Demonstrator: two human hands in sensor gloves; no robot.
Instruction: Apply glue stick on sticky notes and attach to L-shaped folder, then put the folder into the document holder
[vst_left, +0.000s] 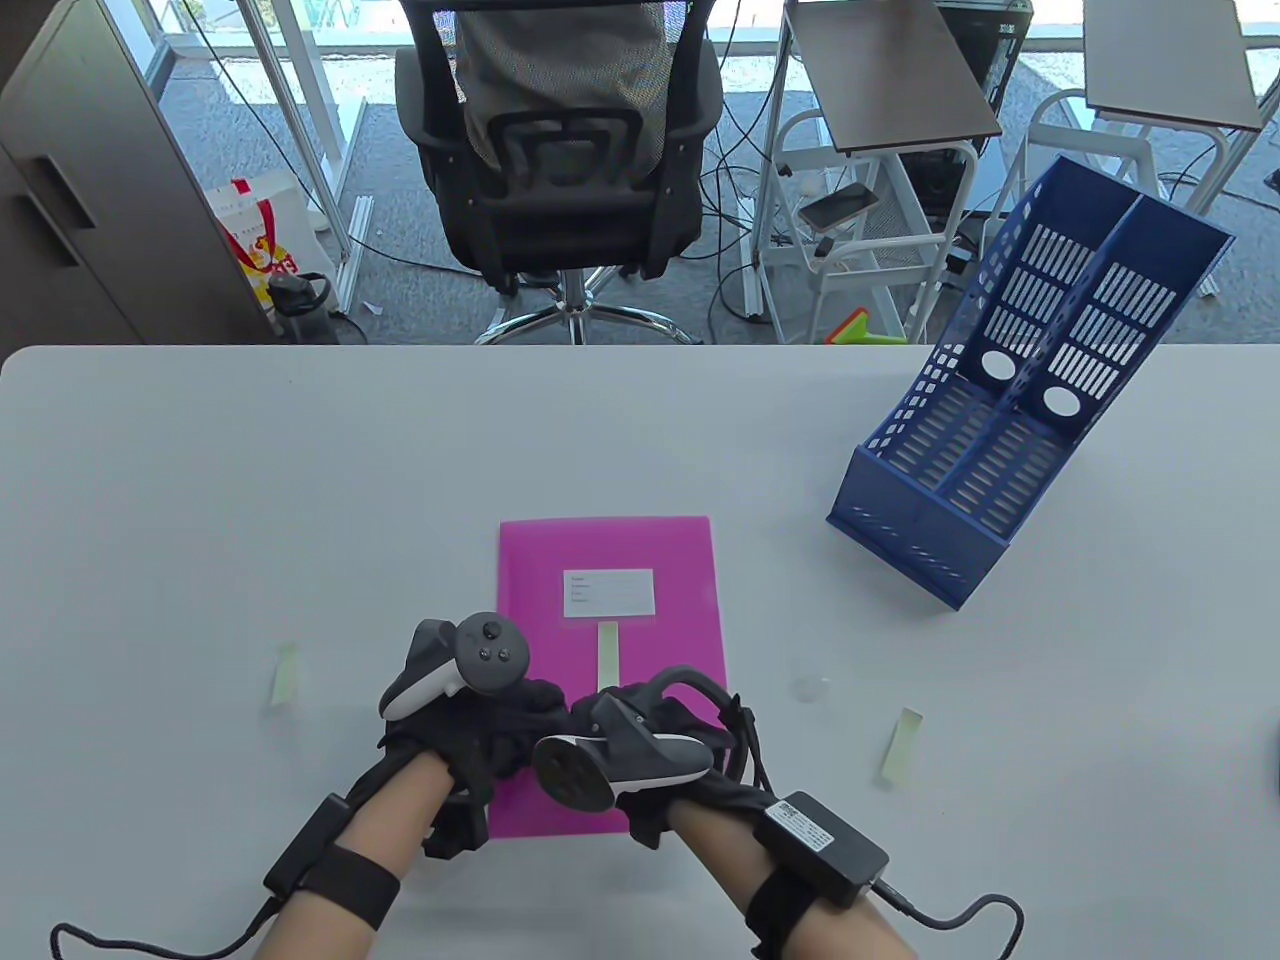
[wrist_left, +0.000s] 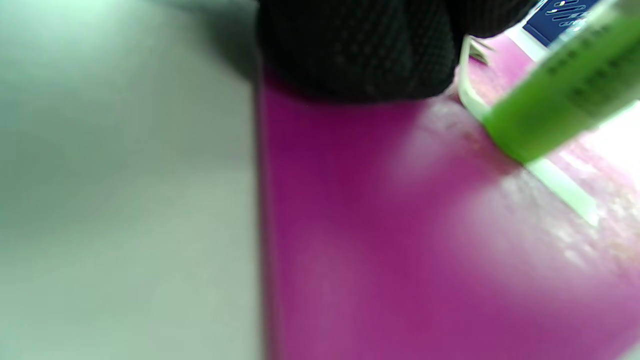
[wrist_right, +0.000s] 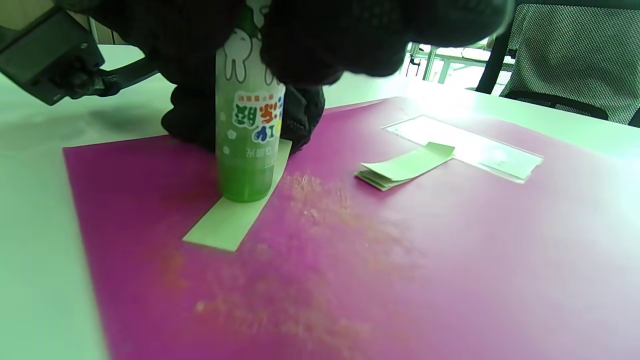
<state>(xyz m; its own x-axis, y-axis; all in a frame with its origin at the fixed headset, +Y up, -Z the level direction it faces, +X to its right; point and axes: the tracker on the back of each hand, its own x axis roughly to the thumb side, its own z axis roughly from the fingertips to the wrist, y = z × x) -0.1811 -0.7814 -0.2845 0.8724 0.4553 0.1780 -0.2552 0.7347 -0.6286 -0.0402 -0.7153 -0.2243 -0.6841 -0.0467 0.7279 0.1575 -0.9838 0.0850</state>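
Both hands sit closest, low over the near end of the folder (vst_left: 610, 560). Largest is the white table (vst_left: 200, 500), bearing everything. Next, the blue holder (vst_left: 985, 470) stands at the far right, well apart from the hands. The pink folder lies flat at the table's middle, a white label (vst_left: 609, 592) on its upper half and a small stack of notes (wrist_right: 402, 167) just below the label.

At the folder's near end the right hand (vst_left: 650, 740) grasps the green glue stick (wrist_right: 250, 135), fingers curled round its barrel; its tip stands on a pale green note (wrist_right: 235, 215) lying flat on the folder. The left hand (vst_left: 470, 730) rests on the folder just beside the stick, touching the far end of that note; whether its fingers are curled or straight cannot be told.

Two more notes lie on the bare table, one (vst_left: 285, 676) left of the folder, one (vst_left: 902, 745) to its right. A clear cap (vst_left: 810, 688) sits near the right one.
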